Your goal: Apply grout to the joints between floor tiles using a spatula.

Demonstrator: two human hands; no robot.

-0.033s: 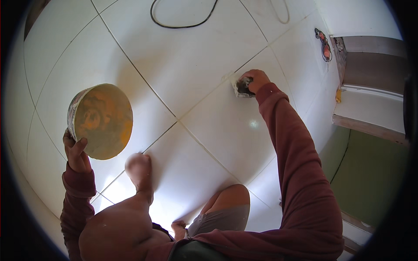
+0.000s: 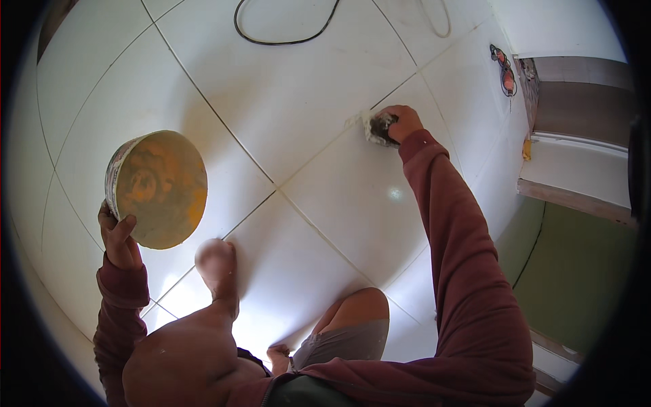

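My left hand [image 2: 119, 239] grips the lower edge of a shallow round tub [image 2: 163, 190], its thumb over the rim. The tub is tilted toward me, and its pale inside is stained orange and grey. Out to the right, my right hand [image 2: 403, 123] is closed around a small scraper [image 2: 378, 129] with a dark grip and a pale, paste-smeared edge. That scraper lies against the white tiled floor [image 2: 339, 197], on the joint between two tiles. A faint whitish smear [image 2: 350, 122] marks the tile just left of it.
A black cable [image 2: 288, 43] loops across the far floor. At the right wall hangs or lies a coiled dark cord with orange-red parts [image 2: 505, 71]. A step-like ledge [image 2: 576, 173] juts in at the right. My bare foot [image 2: 217, 261] rests on the tiles near the tub.
My right hand and the scraper have shifted slightly up and to the right along the tile joint. The tub and my left hand stay where they were.
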